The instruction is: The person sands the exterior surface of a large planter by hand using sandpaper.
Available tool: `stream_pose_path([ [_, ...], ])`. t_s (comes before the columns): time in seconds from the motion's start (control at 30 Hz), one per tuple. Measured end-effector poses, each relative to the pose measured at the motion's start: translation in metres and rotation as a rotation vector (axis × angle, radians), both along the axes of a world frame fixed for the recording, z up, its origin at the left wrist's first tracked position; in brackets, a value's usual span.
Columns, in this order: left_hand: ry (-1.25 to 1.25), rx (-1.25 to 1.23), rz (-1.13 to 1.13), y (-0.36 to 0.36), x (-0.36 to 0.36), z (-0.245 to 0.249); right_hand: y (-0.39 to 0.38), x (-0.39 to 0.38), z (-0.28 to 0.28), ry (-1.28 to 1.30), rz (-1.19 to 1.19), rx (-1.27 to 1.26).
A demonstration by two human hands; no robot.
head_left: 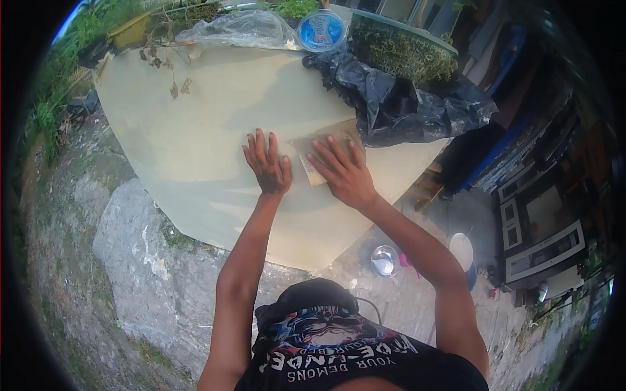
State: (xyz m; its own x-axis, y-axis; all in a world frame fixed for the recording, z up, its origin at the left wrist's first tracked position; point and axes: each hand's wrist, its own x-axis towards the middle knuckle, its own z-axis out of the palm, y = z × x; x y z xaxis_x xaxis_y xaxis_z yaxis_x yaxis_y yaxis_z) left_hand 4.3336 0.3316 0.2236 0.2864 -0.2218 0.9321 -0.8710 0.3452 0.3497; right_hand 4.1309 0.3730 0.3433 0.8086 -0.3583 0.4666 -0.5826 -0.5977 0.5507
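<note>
A large pale board [195, 143] lies flat in front of me in the head view. On its right part rests a brown piece of paper or cardboard [314, 171] with some print on it. My right hand [345, 173] lies over that piece, fingers spread, covering much of it. To the left, my left hand [268, 163] is flat on the bare board with its fingers apart, holding nothing. Crumpled black plastic [404, 107] sits on the board just beyond my right hand.
Clear plastic [241, 29], a blue round lid [321, 30] and a planter [407, 55] line the board's far edge. Dry twigs hang over it. A metal bowl [385, 260] and a white round item [461, 251] stand on the concrete at right.
</note>
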Motion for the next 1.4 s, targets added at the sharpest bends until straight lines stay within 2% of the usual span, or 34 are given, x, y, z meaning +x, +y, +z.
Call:
stream_pose_path([
  [0.03,0.024,-0.012,-0.016,-0.001,0.011,0.016,0.006,-0.015,-0.014,0.087,0.002,0.094],
  [0.1,0.004,-0.023,-0.014,-0.003,0.027,0.049,0.018,-0.048,-0.028,0.126,-0.039,0.1],
  [0.17,-0.022,-0.056,0.035,-0.013,0.036,0.071,0.017,-0.05,-0.01,0.161,-0.074,0.095],
  [0.27,-0.004,-0.095,0.025,-0.016,0.035,0.072,0.017,-0.042,0.029,-0.187,-0.097,-0.038],
  [0.37,-0.008,-0.105,0.018,-0.018,0.035,0.071,0.001,-0.009,0.036,-0.356,-0.053,-0.006],
  [0.43,-0.016,-0.098,0.01,-0.02,0.036,0.065,-0.002,0.013,0.026,-0.307,0.006,0.024],
  [0.47,-0.021,-0.108,0.017,-0.021,0.038,0.066,-0.005,0.017,0.009,-0.169,-0.051,0.038],
  [0.5,-0.032,-0.105,0.017,-0.021,0.039,0.065,-0.004,0.014,-0.007,-0.18,-0.05,0.04],
  [0.53,-0.038,-0.108,0.017,-0.021,0.04,0.065,0.0,0.01,-0.021,-0.018,-0.018,0.09],
  [0.6,-0.044,-0.098,0.009,-0.02,0.043,0.062,0.004,-0.01,-0.052,0.228,0.019,0.227],
  [0.7,-0.036,-0.124,-0.009,-0.021,0.039,0.061,0.014,-0.061,-0.069,0.332,-0.046,0.281],
  [0.77,-0.038,-0.124,0.024,-0.021,0.04,0.063,0.017,-0.073,-0.038,0.284,-0.108,0.335],
  [0.83,-0.05,-0.124,0.001,-0.021,0.039,0.064,0.019,-0.073,-0.002,0.06,-0.148,0.109],
  [0.9,-0.095,-0.125,0.075,-0.018,0.038,0.067,0.01,-0.059,0.025,-0.152,-0.144,-0.016],
  [0.97,-0.116,-0.137,0.069,-0.017,0.036,0.068,0.007,-0.04,0.026,-0.242,-0.115,-0.069],
  [1.03,-0.12,-0.159,0.087,-0.017,0.036,0.07,0.006,-0.027,0.009,-0.191,-0.054,0.004],
  [1.17,-0.123,-0.177,0.085,-0.016,0.035,0.071,0.016,-0.048,-0.054,0.254,0.022,0.219],
  [1.23,-0.138,-0.213,0.052,-0.018,0.034,0.07,0.017,-0.075,-0.071,0.298,0.006,0.19],
  [1.27,-0.121,-0.186,0.068,-0.018,0.034,0.068,0.02,-0.08,-0.061,0.289,-0.013,0.184],
  [1.37,-0.094,-0.159,0.081,-0.02,0.033,0.066,0.03,-0.088,-0.009,-0.071,-0.103,0.213],
  [1.4,-0.099,-0.163,0.085,-0.02,0.032,0.068,0.026,-0.083,0.008,-0.216,-0.08,0.103],
])
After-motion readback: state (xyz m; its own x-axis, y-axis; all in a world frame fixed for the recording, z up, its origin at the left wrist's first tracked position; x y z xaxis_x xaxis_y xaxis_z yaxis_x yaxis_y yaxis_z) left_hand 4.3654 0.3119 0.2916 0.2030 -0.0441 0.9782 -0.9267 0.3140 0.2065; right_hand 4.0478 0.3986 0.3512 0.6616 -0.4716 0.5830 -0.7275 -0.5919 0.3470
